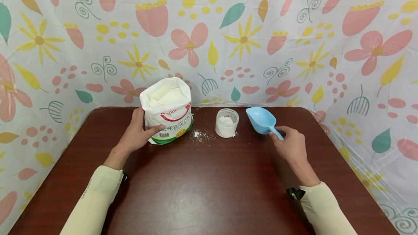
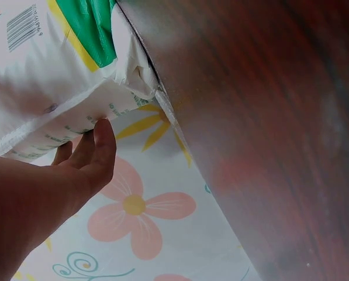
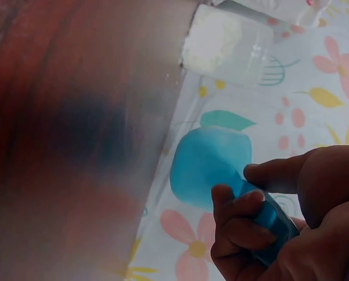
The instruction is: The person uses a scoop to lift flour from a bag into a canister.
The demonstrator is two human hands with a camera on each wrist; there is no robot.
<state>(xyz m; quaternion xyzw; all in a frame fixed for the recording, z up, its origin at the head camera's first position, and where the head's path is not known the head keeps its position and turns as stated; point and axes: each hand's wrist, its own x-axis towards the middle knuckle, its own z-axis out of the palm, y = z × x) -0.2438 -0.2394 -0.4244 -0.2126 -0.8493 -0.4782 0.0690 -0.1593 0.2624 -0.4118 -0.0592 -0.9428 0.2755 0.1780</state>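
An opened white bag of flour (image 1: 168,100) with green and red print stands at the back left, its top folded open and white powder inside. My left hand (image 1: 138,131) holds its left side, thumb across the front and fingers along the side; the left wrist view shows those fingers (image 2: 104,143) against the bag. In my right hand (image 1: 290,142) is a light blue scoop (image 1: 261,119), gripped by its handle, its bowl pointing toward the back left. Between bag and scoop sits a clear round jar (image 1: 226,123) with white powder in it.
Some white powder (image 1: 199,135) is spilled on the dark brown table (image 1: 196,191) between the bag and the jar. A flower-printed curtain (image 1: 243,39) hangs right behind the table's back edge and along both sides.
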